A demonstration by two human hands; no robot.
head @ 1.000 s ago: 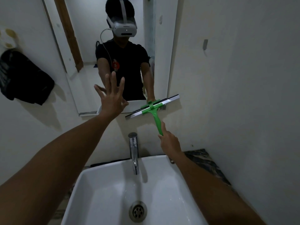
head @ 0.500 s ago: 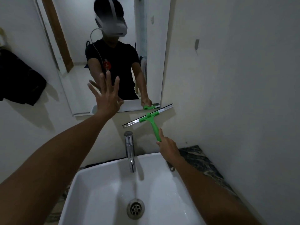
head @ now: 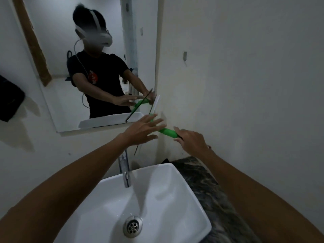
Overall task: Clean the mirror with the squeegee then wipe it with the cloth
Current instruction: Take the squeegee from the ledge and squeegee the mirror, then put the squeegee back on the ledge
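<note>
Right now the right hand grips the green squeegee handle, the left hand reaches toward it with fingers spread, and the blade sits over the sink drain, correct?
Not quite. The head view shows the squeegee blade up by the mirror's lower right corner, against the wall, not over the sink drain. The rest holds: the right hand grips the green handle and the left hand reaches toward it with fingers spread.

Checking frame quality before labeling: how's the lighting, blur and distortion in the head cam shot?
Head view: dim, flat light with soft shadows on the wall; motion blur smears the left hand and the squeegee blade near the mirror edge; the right hand on the handle is sharper; wide-angle bends the sink and forearms; the reflected headset is smeared.
</note>
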